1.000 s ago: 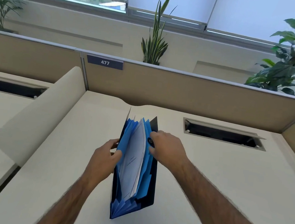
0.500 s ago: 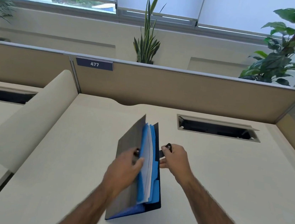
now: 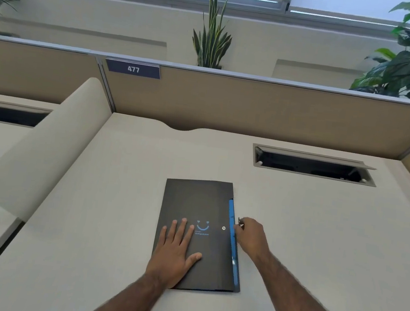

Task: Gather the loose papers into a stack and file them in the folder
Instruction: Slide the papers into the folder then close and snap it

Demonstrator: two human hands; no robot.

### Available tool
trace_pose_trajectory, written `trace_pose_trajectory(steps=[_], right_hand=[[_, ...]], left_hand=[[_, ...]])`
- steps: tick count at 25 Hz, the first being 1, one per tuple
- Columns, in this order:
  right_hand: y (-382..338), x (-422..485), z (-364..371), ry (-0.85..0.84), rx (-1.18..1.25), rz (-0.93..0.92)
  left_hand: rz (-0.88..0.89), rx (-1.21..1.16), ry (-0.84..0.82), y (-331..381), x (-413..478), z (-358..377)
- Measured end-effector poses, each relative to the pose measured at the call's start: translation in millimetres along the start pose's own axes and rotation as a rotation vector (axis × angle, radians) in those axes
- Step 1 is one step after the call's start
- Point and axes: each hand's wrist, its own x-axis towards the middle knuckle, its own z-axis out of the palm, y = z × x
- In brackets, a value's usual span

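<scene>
A black expanding folder (image 3: 201, 201) lies shut and flat on the beige desk (image 3: 318, 234), its cover facing up with a small blue smile print. A strip of its blue pockets (image 3: 231, 223) shows along the right edge; no paper is visible. My left hand (image 3: 174, 249) presses flat on the lower left of the cover, fingers spread. My right hand (image 3: 250, 238) sits at the folder's right edge, fingers pinched on the small closure strap (image 3: 240, 221), beside the metal stud (image 3: 223, 228) on the cover.
A rectangular cable opening (image 3: 313, 166) is cut into the desk at the back right. A tan partition (image 3: 256, 105) with a "477" plate (image 3: 133, 69) closes the far side. A rounded divider (image 3: 45, 146) borders the left. Plants stand behind the partition.
The folder stood open on its edge with papers in its blue pockets; it has been shut and laid flat. My left hand moved onto the cover, my right to the strap.
</scene>
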Motion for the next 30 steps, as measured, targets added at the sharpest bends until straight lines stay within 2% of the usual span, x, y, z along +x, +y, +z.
trace_pose_trajectory(steps=[4,10,17,24,30], right_hand=[[-3,1,13,0.084,-0.149,-0.187],[-2,3,24,0.015,-0.526,-0.332],[-14,13,29,0.000,-0.620,-0.311],[-12,5,36,0.025,-0.803,-0.491],[-2,4,38,0.058,-0.805,-0.483]], left_hand=[[0.002,0.027,0.021,2,3,6],[0.011,0.041,0.046,0,3,9],[0.009,0.049,0.046,-1,6,13],[0.009,0.067,0.055,-2,7,17],[-0.004,0.066,0.024,0,6,13]])
